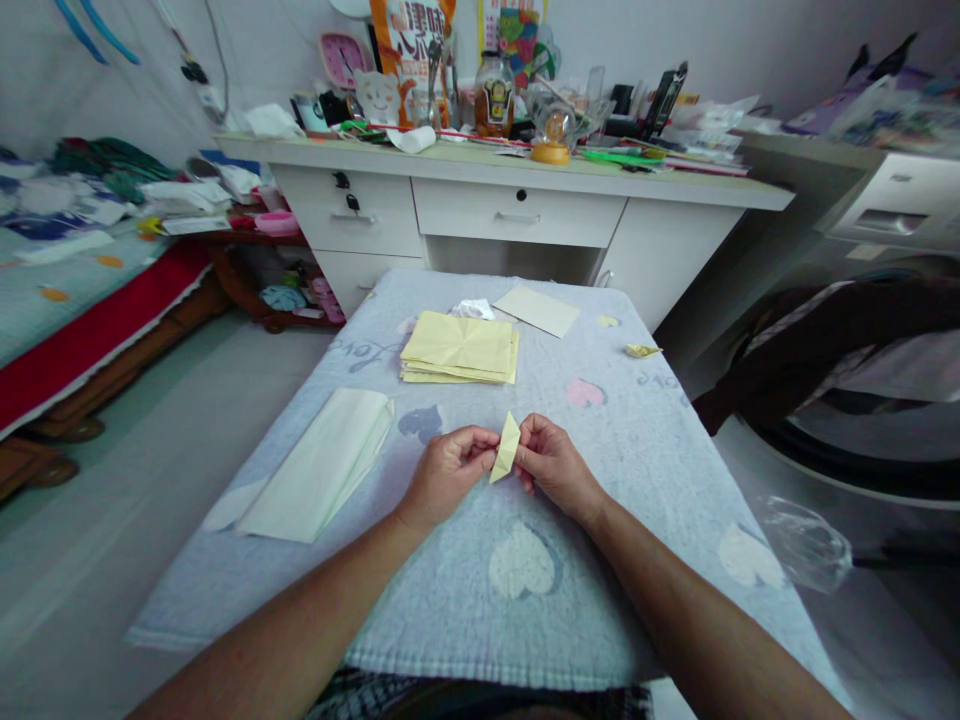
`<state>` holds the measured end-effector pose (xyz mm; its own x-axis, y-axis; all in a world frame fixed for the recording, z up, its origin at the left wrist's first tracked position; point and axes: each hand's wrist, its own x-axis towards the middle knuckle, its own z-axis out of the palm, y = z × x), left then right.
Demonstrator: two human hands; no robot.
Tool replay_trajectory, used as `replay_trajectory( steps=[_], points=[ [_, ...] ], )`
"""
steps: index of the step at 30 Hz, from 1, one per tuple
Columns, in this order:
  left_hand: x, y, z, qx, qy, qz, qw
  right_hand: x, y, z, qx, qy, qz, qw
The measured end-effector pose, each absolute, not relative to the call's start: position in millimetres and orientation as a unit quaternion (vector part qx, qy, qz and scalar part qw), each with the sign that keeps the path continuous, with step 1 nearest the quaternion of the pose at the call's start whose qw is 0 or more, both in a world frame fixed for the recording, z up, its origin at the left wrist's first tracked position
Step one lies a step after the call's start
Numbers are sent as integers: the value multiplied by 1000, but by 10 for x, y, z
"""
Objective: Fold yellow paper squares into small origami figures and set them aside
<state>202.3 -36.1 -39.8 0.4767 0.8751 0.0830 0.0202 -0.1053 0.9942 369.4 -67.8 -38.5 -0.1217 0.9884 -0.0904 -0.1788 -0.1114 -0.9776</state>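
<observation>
Between my two hands is a small folded piece of yellow paper (506,447), pointed at its top and bottom ends. My left hand (452,468) pinches its left edge between thumb and fingers. On the opposite edge, my right hand (553,462) grips it the same way. Beyond my hands lies a stack of yellow paper sheets (457,345) with crease lines on the top sheet. A folded bundle of pale paper (319,465) rests to the left. Toward the far right sits a small folded yellow paper shape (643,351).
A heart-patterned cloth (450,620) covers the table. At its far side are a pale card (537,310) and a crumpled white wrapper (473,310). Behind stands a white desk (517,210) crowded with jars and odds and ends. A washing machine (892,220) is at the right, a bed (90,320) at the left.
</observation>
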Motion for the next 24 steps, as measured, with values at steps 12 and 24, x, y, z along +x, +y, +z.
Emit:
replay_trajectory(
  steps=[12, 24],
  points=[
    [2024, -328, -359, 613, 389, 400, 560, 3731, -712, -228, -458, -489, 581, 462],
    [2042, -380, -358, 602, 316, 334, 653, 3829, -708, -243, -363, -378, 744, 415]
  ],
)
